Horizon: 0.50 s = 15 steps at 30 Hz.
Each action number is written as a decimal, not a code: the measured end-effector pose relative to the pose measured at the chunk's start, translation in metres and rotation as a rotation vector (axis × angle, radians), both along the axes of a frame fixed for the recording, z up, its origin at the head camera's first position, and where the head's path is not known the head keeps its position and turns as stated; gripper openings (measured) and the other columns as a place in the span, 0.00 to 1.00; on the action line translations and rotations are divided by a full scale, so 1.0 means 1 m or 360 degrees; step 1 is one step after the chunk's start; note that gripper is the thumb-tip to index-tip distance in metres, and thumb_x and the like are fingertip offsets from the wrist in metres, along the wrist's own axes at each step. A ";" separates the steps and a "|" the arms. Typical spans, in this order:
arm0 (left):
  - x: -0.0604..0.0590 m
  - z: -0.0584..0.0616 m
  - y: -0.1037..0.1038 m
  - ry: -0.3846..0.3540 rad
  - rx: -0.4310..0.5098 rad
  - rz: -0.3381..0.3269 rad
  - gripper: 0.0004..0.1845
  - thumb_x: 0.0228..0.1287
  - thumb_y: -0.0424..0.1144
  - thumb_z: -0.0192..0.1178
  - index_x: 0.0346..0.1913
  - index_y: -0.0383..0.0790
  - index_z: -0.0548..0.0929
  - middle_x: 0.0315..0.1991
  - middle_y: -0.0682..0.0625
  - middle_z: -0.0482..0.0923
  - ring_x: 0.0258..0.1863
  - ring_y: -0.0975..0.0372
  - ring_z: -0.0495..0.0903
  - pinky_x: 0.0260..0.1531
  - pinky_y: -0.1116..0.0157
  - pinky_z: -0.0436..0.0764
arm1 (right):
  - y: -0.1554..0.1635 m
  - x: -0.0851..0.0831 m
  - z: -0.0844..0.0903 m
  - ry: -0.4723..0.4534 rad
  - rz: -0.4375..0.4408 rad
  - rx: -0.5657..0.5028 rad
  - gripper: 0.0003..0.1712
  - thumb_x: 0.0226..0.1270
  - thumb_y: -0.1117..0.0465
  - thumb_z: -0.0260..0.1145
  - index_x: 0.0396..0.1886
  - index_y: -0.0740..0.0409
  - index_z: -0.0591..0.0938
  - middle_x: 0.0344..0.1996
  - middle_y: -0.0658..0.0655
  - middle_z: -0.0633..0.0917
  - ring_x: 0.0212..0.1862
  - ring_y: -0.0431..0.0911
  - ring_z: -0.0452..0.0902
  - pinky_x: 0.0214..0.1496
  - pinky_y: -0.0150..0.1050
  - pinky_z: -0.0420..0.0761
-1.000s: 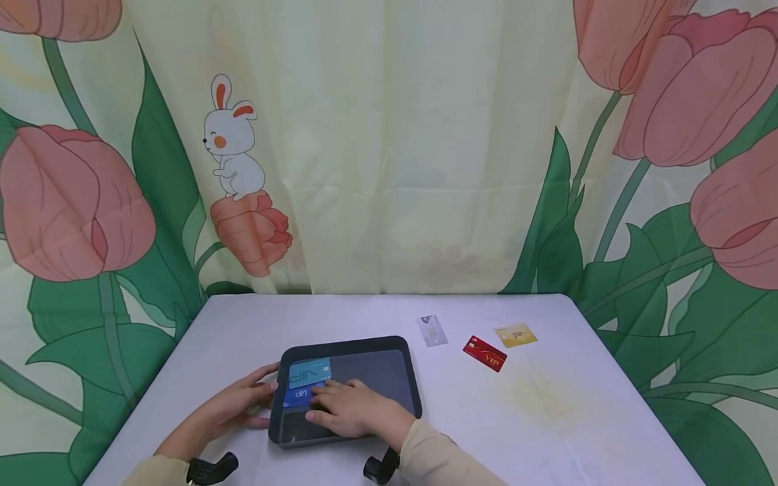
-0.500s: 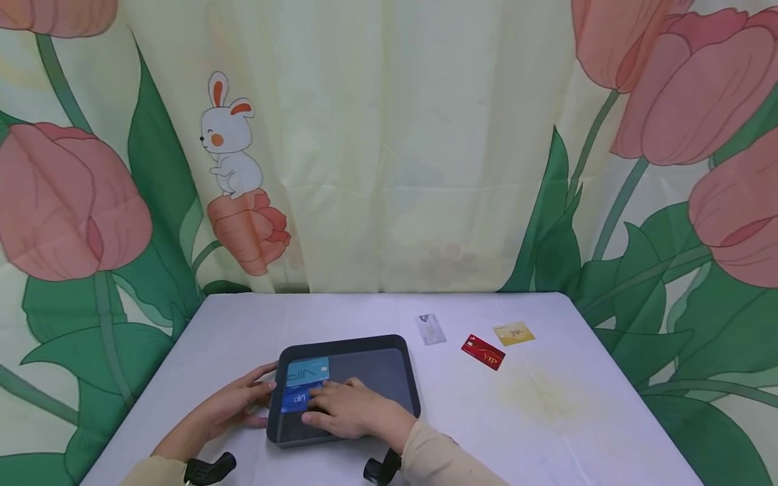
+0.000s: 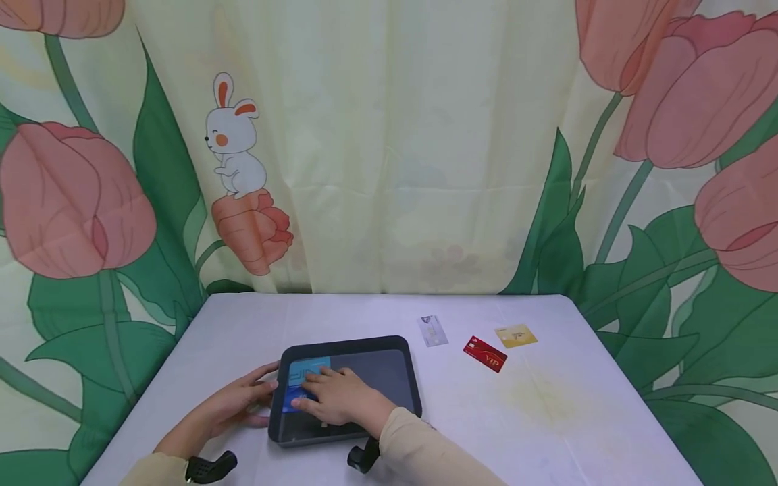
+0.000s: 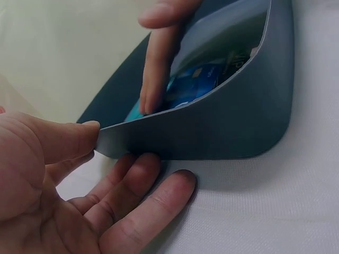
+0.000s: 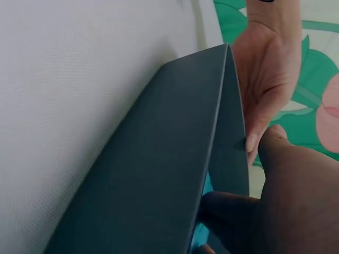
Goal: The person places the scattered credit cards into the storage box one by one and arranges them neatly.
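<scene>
A dark grey tray [image 3: 401, 378] lies on the white table. Inside it, at its left end, are a light blue card [image 3: 299, 368] and a dark blue card [image 3: 289, 403], overlapping. My right hand [image 3: 328, 393] lies flat over both cards, fingers straight; in the left wrist view one of its fingers [image 4: 157, 74] presses on the blue card [image 4: 197, 84]. My left hand [image 3: 249, 398] rests against the tray's left rim [image 4: 212, 132], with the thumb [image 4: 74, 138] touching the rim's edge and the fingers [image 4: 153, 201] flat on the table beside the wall. The right wrist view shows the tray wall [image 5: 159, 159] close up.
Three more cards lie on the table to the right of the tray: a white one [image 3: 432, 331], a red one [image 3: 484, 353] and a gold one [image 3: 515, 335]. A tulip-patterned curtain [image 3: 389, 169] hangs behind the table's far edge.
My right hand has slid forward and to the left inside the tray, now covering more of both blue cards. The left hand has stayed at the rim.
</scene>
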State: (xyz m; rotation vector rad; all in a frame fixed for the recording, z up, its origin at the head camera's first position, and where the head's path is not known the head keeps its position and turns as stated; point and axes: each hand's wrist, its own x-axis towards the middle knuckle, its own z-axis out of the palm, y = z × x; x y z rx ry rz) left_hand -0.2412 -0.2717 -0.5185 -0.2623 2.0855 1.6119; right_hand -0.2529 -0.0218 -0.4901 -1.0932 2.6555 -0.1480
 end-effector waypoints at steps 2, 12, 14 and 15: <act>0.000 0.000 0.000 0.0004 0.0008 -0.0014 0.37 0.80 0.48 0.55 0.82 0.42 0.53 0.55 0.38 0.80 0.48 0.53 0.81 0.43 0.53 0.88 | -0.001 -0.001 -0.001 -0.0012 -0.0037 0.0013 0.42 0.78 0.27 0.33 0.80 0.40 0.67 0.79 0.40 0.65 0.80 0.44 0.58 0.78 0.50 0.64; -0.001 0.003 0.004 -0.0013 -0.0011 0.0030 0.35 0.80 0.46 0.54 0.82 0.44 0.55 0.53 0.38 0.79 0.47 0.52 0.80 0.43 0.53 0.88 | -0.001 -0.004 -0.003 -0.0017 -0.0090 0.0010 0.42 0.77 0.26 0.36 0.80 0.39 0.67 0.78 0.39 0.66 0.80 0.43 0.60 0.76 0.51 0.65; -0.001 0.002 0.003 -0.0017 -0.0015 0.0039 0.35 0.80 0.45 0.55 0.82 0.44 0.56 0.53 0.38 0.80 0.48 0.52 0.80 0.43 0.53 0.88 | -0.001 -0.004 -0.003 -0.0011 -0.0077 0.0002 0.41 0.78 0.26 0.36 0.80 0.39 0.66 0.78 0.39 0.66 0.80 0.42 0.60 0.76 0.51 0.65; -0.001 0.001 0.003 -0.0018 -0.0014 0.0041 0.35 0.80 0.45 0.55 0.82 0.44 0.56 0.53 0.38 0.79 0.48 0.52 0.80 0.43 0.52 0.88 | 0.000 -0.004 -0.004 0.0000 -0.0065 -0.0011 0.41 0.78 0.26 0.36 0.80 0.39 0.66 0.78 0.40 0.66 0.80 0.42 0.60 0.76 0.52 0.65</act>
